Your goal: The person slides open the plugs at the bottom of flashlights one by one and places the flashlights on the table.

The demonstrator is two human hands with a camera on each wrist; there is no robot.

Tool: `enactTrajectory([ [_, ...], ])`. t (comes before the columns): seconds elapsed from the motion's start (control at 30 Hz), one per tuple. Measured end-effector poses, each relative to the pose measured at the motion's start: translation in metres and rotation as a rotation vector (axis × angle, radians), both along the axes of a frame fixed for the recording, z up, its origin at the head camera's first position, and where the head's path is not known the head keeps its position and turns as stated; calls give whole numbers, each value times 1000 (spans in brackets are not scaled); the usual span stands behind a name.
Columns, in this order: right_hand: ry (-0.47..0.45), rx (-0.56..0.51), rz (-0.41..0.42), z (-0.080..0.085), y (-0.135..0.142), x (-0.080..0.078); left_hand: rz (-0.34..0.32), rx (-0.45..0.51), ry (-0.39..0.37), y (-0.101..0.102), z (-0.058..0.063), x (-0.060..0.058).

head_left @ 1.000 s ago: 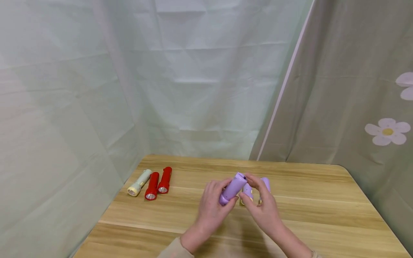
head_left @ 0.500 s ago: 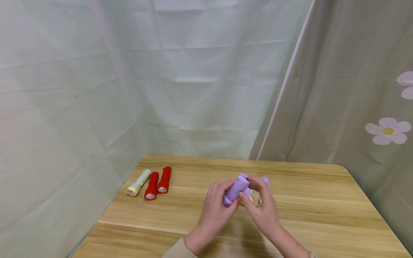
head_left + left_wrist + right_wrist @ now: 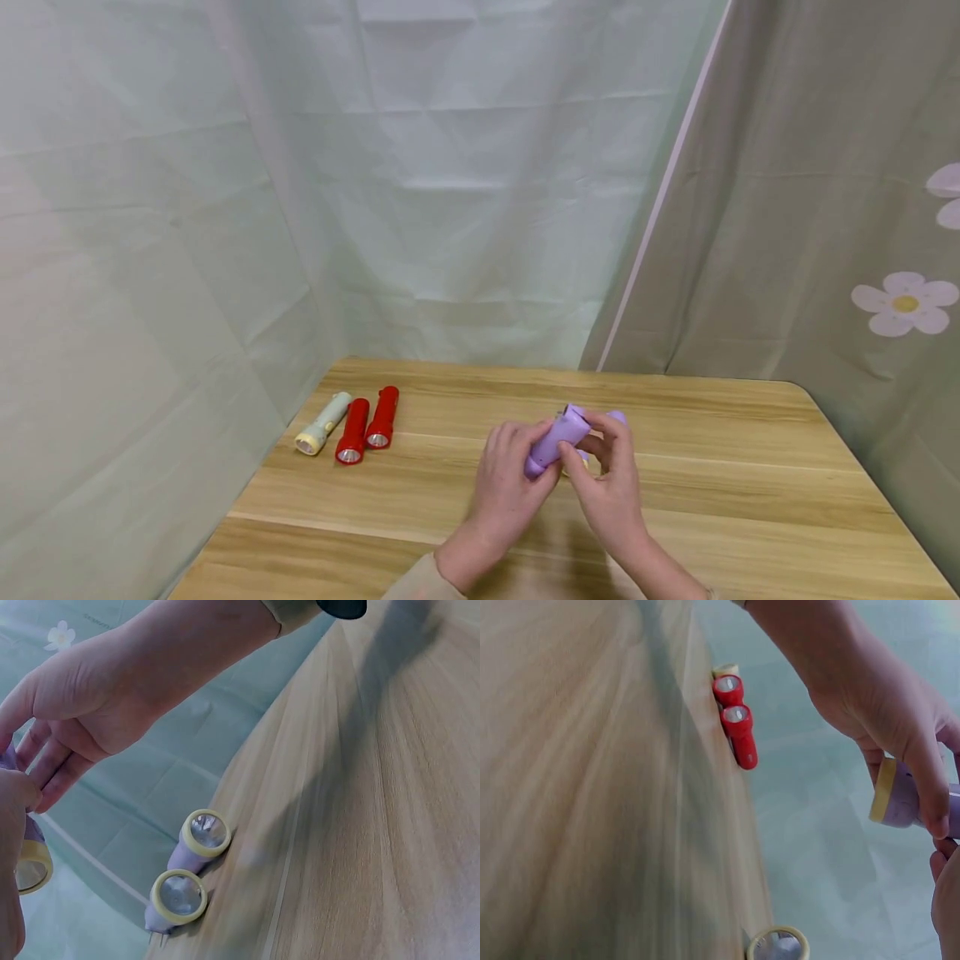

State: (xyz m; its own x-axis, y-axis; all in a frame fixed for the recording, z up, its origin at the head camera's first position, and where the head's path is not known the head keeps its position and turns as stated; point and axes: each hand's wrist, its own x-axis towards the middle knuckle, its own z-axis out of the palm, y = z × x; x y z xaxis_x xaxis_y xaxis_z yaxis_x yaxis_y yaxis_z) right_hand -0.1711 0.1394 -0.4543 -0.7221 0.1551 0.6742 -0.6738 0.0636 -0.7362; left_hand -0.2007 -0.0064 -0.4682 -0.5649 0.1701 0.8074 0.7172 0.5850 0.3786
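My left hand (image 3: 510,475) grips a purple flashlight (image 3: 558,440) around its head end, raised above the table. Small metal bits show beside its tail in the head view. My right hand (image 3: 611,479) pinches the tail end between thumb and fingers. From the right wrist view, the flashlight's yellow head ring (image 3: 883,789) sticks out of the left hand (image 3: 885,705). Two more purple flashlights with yellow rings, a nearer one (image 3: 180,895) and another (image 3: 206,831), stand out in the left wrist view; in the head view the right hand mostly hides them.
On the wooden table (image 3: 712,517), two red flashlights, one in front (image 3: 352,432) and one behind (image 3: 384,417), lie at the left beside a pale green one (image 3: 324,423). Curtains (image 3: 465,208) hang around the table's back and sides.
The purple flashlight and the left hand have shifted slightly right. The flashlight has turned, so its tail leans further right, and the metal bits by its tail have come into view.
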Motion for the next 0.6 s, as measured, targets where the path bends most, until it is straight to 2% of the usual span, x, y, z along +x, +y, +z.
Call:
enactTrajectory([
  [0.23, 40, -131, 14, -3, -4, -2, 41, -64, 148, 2, -1, -5],
  [0.47, 2, -164, -7, -7, -3, -2, 48, -138, 111, -1, -2, -4],
  [0.6, -6, -177, 3, -8, -3, -2, 36, -142, 108, -3, -2, -4],
])
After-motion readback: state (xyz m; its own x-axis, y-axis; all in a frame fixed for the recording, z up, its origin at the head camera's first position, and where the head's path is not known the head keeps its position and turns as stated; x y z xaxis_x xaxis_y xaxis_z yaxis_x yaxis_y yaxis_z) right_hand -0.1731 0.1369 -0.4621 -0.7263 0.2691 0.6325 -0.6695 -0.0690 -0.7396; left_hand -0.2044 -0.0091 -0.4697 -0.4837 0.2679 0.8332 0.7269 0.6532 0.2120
